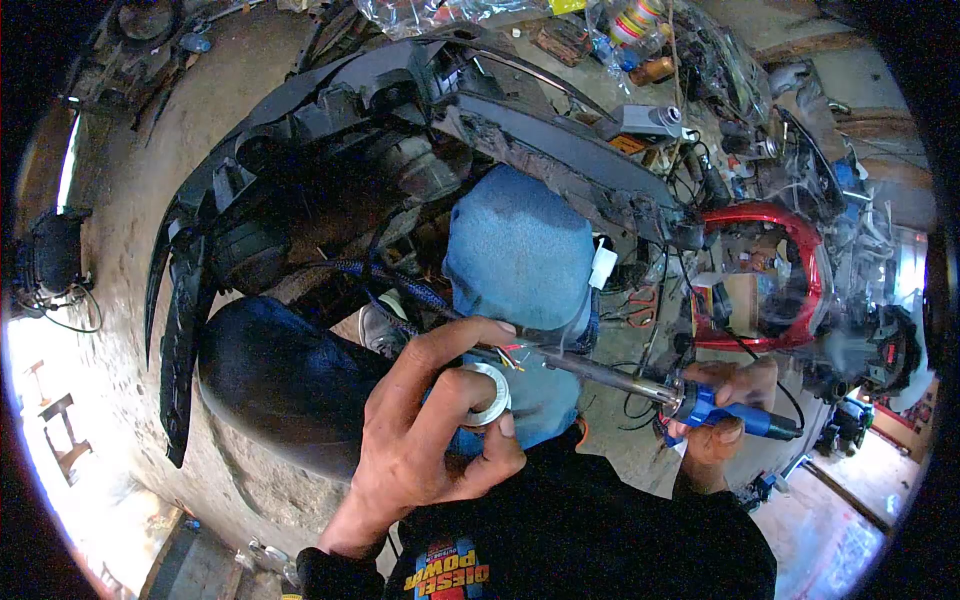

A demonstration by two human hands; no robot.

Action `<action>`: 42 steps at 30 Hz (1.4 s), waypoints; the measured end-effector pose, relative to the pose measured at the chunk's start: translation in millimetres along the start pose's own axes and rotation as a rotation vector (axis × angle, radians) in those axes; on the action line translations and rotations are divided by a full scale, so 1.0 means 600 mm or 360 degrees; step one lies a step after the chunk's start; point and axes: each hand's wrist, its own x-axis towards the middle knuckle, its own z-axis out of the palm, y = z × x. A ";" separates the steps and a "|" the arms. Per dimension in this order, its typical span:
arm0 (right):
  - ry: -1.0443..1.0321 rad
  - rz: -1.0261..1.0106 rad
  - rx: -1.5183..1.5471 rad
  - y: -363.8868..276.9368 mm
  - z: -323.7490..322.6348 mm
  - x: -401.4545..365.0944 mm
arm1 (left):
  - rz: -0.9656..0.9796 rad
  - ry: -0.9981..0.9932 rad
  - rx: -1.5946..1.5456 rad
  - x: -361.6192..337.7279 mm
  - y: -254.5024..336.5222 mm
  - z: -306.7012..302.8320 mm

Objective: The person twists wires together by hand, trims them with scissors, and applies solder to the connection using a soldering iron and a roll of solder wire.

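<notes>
My left hand (pixel 430 425) is closed round a small round silvery-white tin (pixel 487 393), its index finger stretched over a bundle of thin wires (pixel 510 355) with coloured ends. In my right hand (pixel 722 408) is a blue-handled soldering iron (pixel 745 417); its metal shaft points left, and its tip is close to the wire ends. Whether tip and wires touch I cannot tell. A dark braided cable (pixel 410 290) runs from the wires up into a large black plastic bumper part (pixel 340 130) lying across my knees.
A red frame-shaped part (pixel 815 270) lies at the right, with a dark cord (pixel 730 335) before it. Scissors with orange handles (pixel 642 307) lie on the floor. A grey device (pixel 650 120), a plastic bottle (pixel 635 20) and tangled cables are at the upper right.
</notes>
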 end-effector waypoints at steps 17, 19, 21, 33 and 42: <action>-0.0118 -0.0154 -0.0222 -0.015 0.009 0.019 | 0.0060 0.0046 -0.0038 -0.003 -0.009 0.002; -0.0137 -0.0132 -0.0223 -0.015 0.009 0.019 | 0.0067 0.0048 -0.0023 -0.001 -0.008 0.001; -0.0140 -0.0103 -0.0226 -0.015 0.006 0.018 | 0.0076 0.0053 -0.0012 0.000 -0.008 0.001; -0.0133 -0.0140 -0.0142 -0.004 0.003 0.017 | 0.0078 0.0072 0.0003 0.000 -0.009 0.002; -0.0190 -0.0075 -0.0100 -0.016 0.012 0.024 | 0.0091 0.0082 0.0002 0.000 -0.009 0.003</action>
